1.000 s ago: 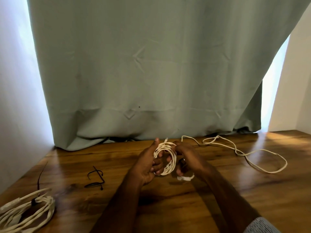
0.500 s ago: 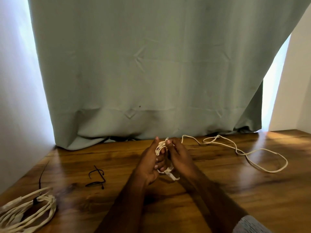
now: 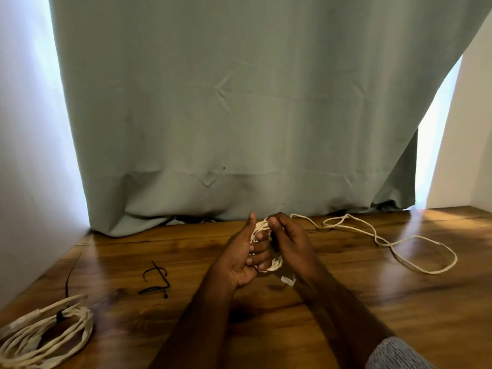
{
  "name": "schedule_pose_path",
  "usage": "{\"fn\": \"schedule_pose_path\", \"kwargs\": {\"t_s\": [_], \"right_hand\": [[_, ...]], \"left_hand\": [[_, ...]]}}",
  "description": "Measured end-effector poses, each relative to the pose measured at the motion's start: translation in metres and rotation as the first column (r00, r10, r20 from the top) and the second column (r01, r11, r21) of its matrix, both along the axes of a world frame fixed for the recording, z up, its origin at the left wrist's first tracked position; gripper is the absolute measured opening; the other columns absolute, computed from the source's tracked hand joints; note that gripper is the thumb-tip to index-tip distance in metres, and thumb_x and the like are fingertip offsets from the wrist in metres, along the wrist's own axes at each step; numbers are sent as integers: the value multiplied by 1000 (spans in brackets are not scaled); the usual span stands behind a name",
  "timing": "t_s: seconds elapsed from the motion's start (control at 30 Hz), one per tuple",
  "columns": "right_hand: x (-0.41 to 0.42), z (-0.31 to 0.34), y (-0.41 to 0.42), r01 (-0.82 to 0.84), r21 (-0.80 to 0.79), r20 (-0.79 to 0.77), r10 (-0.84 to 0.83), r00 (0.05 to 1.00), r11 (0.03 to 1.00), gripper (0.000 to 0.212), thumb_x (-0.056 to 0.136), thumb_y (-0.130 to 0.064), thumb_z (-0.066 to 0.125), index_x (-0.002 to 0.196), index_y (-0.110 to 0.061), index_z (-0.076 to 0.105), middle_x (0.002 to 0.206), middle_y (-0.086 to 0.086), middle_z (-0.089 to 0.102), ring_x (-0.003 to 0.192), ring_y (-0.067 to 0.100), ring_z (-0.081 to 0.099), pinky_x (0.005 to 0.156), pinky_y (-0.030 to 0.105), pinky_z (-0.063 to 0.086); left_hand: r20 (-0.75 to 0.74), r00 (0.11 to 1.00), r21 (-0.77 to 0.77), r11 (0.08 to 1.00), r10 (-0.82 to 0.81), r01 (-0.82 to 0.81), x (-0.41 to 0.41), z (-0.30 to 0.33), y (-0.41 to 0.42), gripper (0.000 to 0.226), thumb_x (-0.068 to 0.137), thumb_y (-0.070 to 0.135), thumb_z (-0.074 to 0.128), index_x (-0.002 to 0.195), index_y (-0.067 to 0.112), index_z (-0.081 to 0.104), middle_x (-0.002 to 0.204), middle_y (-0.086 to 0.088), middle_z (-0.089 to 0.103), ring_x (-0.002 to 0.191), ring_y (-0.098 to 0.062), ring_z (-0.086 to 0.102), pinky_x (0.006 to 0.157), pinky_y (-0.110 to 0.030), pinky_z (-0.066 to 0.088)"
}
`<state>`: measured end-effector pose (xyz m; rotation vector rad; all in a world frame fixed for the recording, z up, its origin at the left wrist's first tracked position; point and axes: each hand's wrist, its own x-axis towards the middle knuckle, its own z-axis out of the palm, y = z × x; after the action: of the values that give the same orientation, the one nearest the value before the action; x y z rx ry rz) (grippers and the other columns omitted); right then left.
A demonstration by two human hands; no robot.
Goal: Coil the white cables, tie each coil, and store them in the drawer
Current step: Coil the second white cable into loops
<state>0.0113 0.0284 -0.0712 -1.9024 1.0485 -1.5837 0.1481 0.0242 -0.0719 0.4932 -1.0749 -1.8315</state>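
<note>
A small coil of white cable (image 3: 259, 230) is wound round the fingers of my left hand (image 3: 246, 255), above the middle of the wooden table (image 3: 346, 310). My right hand (image 3: 288, 239) pinches the cable at the top of the coil, close against the left hand. The cable's loose length (image 3: 415, 242) trails in loops across the table to the right. Its flat white plug end (image 3: 288, 280) hangs below my hands. A second white coil (image 3: 45, 334), bound with a black tie, lies at the front left corner.
Loose black ties (image 3: 157, 280) lie on the table left of my hands, and one more thin black tie (image 3: 69, 278) lies near the left edge. A grey-green curtain (image 3: 239, 115) hangs along the back edge. White walls close in left and right.
My right hand has come round from the coil's right side to its top, tight against the left hand. The coil is now mostly hidden between the hands.
</note>
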Motion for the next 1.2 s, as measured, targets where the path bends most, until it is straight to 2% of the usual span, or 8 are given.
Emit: {"fn": "schedule_pose_path", "kwargs": {"t_s": [0.27, 0.4, 0.53, 0.63, 0.7, 0.87, 1.0, 1.2], "right_hand": [[-14, 0, -1, 58, -143, -236, -91, 967, 988, 34, 107, -39, 39, 103, -20, 67, 71, 1, 65, 64, 16, 62, 60, 41, 49], [-19, 1, -3, 45, -124, -265, -77, 961, 991, 43, 106, -46, 41, 99, -15, 68, 75, 2, 69, 68, 17, 65, 62, 43, 51], [-20, 6, -1, -56, 58, -126, 63, 990, 997, 34, 107, -28, 46, 104, -9, 74, 89, 3, 77, 83, 18, 72, 73, 36, 58], [-18, 12, 8, -179, 228, 52, 172, 984, 957, 35, 108, -20, 43, 106, 0, 71, 65, -10, 71, 58, -1, 64, 52, 11, 45], [-19, 11, 8, -232, 262, 118, 207, 971, 937, 34, 109, -17, 40, 101, -1, 69, 51, -13, 62, 44, -5, 55, 44, 6, 37], [-32, 12, 3, -173, 224, 158, 140, 977, 959, 23, 102, -17, 56, 98, -5, 75, 60, -11, 68, 51, -1, 59, 47, 13, 43], [-30, 4, -7, -10, 114, 72, 2, 997, 993, 19, 100, -19, 62, 95, -23, 80, 87, -6, 79, 84, 15, 74, 76, 32, 59], [-22, -1, -17, 109, 79, -141, -98, 985, 991, 21, 101, -14, 59, 105, -15, 80, 92, -9, 77, 81, 4, 71, 72, 23, 56]], "left_hand": [[-85, 996, 31, 999, -10, 12, 4, 2, 1, 60, 97, 59, 36, 63, 13, 54, 37, 7, 31, 26, -6, 25, 41, -23, 17], [-148, 987, 26, 997, -63, 67, 11, 0, 1, 47, 97, 40, 37, 69, 8, 55, 40, 5, 32, 26, -6, 29, 40, -22, 23], [-133, 991, 40, 999, -6, 12, 12, 0, 3, 43, 97, 36, 43, 66, 9, 56, 39, 6, 31, 25, -5, 26, 37, -19, 24], [-92, 995, 37, 999, 29, -26, 12, 0, 2, 45, 99, 39, 44, 66, 10, 55, 39, 6, 30, 26, -5, 23, 37, -21, 22], [-84, 996, 36, 999, 22, -19, 12, 0, 3, 46, 99, 42, 43, 66, 11, 54, 38, 6, 29, 26, -5, 23, 36, -21, 22], [-117, 993, 52, 998, -20, 27, 10, 2, 6, 50, 100, 45, 39, 63, 13, 51, 38, 7, 29, 25, -5, 24, 34, -20, 24], [-179, 984, 39, 999, -5, 12, 6, 3, 6, 48, 100, 46, 41, 66, 14, 51, 39, 7, 30, 27, -4, 25, 36, -20, 22], [-295, 954, 66, 998, 42, -24, 11, 1, 2, 45, 102, 41, 39, 73, 11, 57, 44, 7, 34, 31, -4, 30, 40, -22, 31]]}}
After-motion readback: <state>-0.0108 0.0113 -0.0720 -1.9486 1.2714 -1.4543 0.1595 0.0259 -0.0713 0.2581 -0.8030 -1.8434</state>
